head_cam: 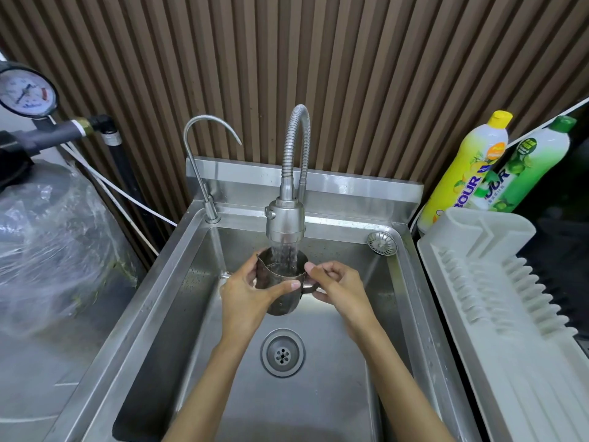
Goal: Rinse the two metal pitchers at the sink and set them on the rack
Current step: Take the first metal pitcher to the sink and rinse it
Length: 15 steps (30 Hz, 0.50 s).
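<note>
In the head view, both forearms reached up from the bottom edge toward the centre of the frame. The left hand (pixel 247 290) was curled around the body of a metal pitcher (pixel 280 282), thumb across its near wall and fingers wrapped behind. The right hand (pixel 338 282) was closed on the pitcher's looped handle, forefinger and thumb pinched near the rim. The pitcher stood upright above the stainless steel sink (pixel 153 282), just under the spray head (pixel 286 223) of a ribbed gooseneck faucet (pixel 294 145), and a shower of water fell into its open mouth. Below it lay the round perforated drain (pixel 282 353). A slim curved tap (pixel 204 148) rose at the basin's upper left corner. At the right of the frame sat a white ribbed plastic drying rack (pixel 497 301), with a yellow dish soap bottle (pixel 465 167) and a green dish soap bottle (pixel 529 161) leaning behind it
</note>
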{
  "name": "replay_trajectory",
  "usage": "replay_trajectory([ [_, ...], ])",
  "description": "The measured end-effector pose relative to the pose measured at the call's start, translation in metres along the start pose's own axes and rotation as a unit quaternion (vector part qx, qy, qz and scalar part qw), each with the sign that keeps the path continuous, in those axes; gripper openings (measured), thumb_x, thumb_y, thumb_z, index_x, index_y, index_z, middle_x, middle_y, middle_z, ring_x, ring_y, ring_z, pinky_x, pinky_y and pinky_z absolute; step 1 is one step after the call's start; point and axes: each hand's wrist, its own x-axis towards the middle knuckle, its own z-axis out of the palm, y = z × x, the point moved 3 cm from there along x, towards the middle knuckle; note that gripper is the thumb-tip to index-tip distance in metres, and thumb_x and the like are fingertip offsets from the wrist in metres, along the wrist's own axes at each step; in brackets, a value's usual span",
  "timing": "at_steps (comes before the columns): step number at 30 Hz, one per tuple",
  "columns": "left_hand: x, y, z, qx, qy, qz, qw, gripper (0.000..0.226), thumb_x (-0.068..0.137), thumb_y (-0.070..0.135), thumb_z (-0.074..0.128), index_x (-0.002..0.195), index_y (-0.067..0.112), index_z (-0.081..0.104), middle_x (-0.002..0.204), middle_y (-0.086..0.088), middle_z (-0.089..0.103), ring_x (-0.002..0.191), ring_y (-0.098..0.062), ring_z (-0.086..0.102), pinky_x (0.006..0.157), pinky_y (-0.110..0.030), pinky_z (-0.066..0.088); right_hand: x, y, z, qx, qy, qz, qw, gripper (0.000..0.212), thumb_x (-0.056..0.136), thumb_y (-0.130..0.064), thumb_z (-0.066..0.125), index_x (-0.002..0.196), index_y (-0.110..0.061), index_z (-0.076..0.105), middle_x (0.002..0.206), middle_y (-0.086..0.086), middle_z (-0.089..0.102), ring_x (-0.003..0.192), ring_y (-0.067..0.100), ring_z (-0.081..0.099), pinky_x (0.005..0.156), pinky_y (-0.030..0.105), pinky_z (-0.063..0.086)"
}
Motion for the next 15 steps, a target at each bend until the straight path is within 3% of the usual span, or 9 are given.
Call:
replay_trajectory([
  [4,-0.004,0.001,-0.001,0.057,0.018,-0.011,0.998,0.047,0.047,0.033,0.088,0.086,0.047,0.065,0.066,0.032,0.068,0.073,0.022,0.06,0.064,0.005,0.04,0.0,0.0,-0.003,-0.023,0.008,0.005,1.0,0.02,0.08,-0.031,0.068,0.078,-0.012,0.063,0.084,0.01,0.07,0.081,0.017,0.064,0.078,0.034,0.055],
  [8,-0.005,-0.003,-0.001,0.071,0.021,-0.038,0.997,0.04,0.046,0.037,0.087,0.07,0.056,0.061,0.055,0.042,0.059,0.067,0.027,0.056,0.062,0.008,0.036,0.0,0.0,-0.005,-0.049,0.014,0.015,0.999,0.023,0.08,-0.032,0.068,0.077,-0.01,0.063,0.078,0.007,0.067,0.069,0.013,0.064,0.074,0.036,0.056],
  [15,-0.005,-0.015,0.003,0.041,-0.008,-0.044,0.998,0.046,0.049,0.028,0.089,0.074,0.053,0.059,0.055,0.044,0.057,0.064,0.028,0.055,0.058,0.008,0.036,-0.002,0.001,-0.008,-0.071,0.024,0.005,0.997,0.025,0.078,-0.033,0.07,0.07,-0.011,0.062,0.074,0.009,0.066,0.071,0.018,0.061,0.075,0.04,0.057],
])
